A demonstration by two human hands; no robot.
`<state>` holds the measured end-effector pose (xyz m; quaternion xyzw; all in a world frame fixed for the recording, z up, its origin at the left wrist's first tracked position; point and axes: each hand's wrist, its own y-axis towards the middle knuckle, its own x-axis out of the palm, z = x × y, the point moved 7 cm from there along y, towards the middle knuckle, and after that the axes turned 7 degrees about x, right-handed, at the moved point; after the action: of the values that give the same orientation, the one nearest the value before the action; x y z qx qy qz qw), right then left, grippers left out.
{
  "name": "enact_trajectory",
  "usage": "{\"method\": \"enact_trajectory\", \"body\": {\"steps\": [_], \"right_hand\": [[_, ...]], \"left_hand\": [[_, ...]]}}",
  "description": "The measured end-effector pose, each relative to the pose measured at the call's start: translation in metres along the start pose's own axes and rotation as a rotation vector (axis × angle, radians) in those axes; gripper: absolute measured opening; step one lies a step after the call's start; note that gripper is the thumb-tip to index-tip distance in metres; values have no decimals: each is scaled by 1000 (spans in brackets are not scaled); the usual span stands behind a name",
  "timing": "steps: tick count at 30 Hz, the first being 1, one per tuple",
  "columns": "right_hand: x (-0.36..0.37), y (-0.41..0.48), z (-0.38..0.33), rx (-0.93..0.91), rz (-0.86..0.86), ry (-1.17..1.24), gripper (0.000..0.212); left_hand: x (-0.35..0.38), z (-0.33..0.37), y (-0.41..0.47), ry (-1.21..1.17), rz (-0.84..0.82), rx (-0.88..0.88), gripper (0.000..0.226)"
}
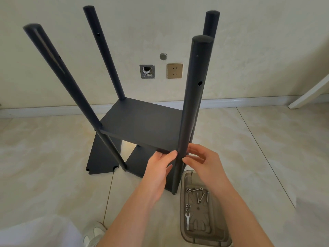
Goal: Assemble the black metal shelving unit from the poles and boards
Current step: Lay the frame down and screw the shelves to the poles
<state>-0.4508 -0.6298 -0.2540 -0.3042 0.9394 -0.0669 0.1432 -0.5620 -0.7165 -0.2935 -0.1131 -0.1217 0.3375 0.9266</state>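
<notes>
The black shelving unit stands on the tiled floor with several upright poles. A black board (142, 122) sits partway up between them, and a lower board (138, 163) lies near the floor. My left hand (160, 166) touches the upper board's front right corner beside the near right pole (193, 104), fingers fairly straight. My right hand (201, 161) is at the same joint on the pole's right side, fingertips touching the pole. Whether it pinches a screw there is hidden.
A clear plastic tray (201, 234) on the floor by my right forearm holds several bolts, nuts and a small wrench (187, 221). A spare black board (102, 157) leans under the unit at left. The wall with a socket (174, 70) is behind. My shoe (93, 234) is at bottom.
</notes>
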Motion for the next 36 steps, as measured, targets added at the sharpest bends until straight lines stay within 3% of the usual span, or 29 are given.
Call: {"method": "enact_trajectory", "body": {"steps": [3, 6, 9, 12, 14, 16, 25, 31, 36], "right_hand": [[-2, 4, 1, -10, 0, 5, 42], [-2, 8, 2, 4, 0, 3, 43], [-3, 9, 3, 12, -7, 47, 44], [-3, 8, 2, 22, -33, 70, 38], [-3, 8, 1, 19, -65, 77, 36], [-4, 8, -1, 7, -84, 72, 36], [-3, 9, 0, 78, -114, 62, 22], [-6, 23, 12, 318, -70, 223, 12], [5, 38, 10, 322, -111, 64, 31]], "left_hand": [[-19, 7, -5, 379, 33, 35, 14], [-29, 33, -16, 937, 166, 313, 23], [-17, 57, -30, 1093, 230, 633, 25], [-2, 55, -21, 1238, 108, 672, 59], [9, 53, -14, 1266, 10, 704, 67], [16, 56, -9, 1259, -33, 749, 60], [11, 68, -1, 1305, 8, 789, 45], [8, 63, -2, 1155, -1, 740, 34], [8, 60, -3, 1120, -7, 728, 38]]}}
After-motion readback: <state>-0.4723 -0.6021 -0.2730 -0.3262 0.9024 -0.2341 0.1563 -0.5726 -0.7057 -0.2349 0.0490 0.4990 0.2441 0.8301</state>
